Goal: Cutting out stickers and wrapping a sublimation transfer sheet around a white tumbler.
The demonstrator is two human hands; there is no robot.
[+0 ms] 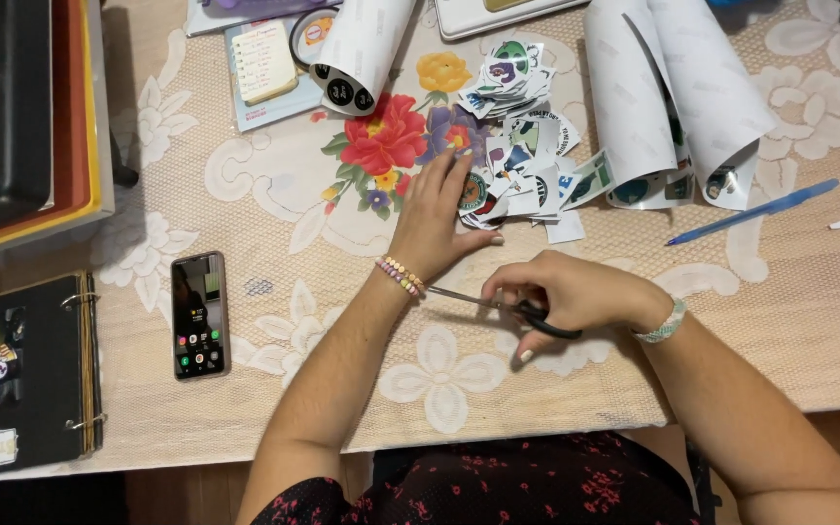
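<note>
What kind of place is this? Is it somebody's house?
Probably a home craft table. A flowered lace tablecloth covers it, a pile of cut-out stickers lies under the left hand, and the right hand holds scissors. A ring-bound scrapbook sits nearby.

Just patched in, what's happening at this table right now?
A person sits at a table with a floral lace cloth. The left hand reaches into a pile of cut-out stickers, fingers resting on its near edge. The right hand holds black-handled scissors, blades shut and pointing left, low over the cloth. Rolled sticker sheets lie behind the pile, a blue pen to the right, a phone to the left.
</note>
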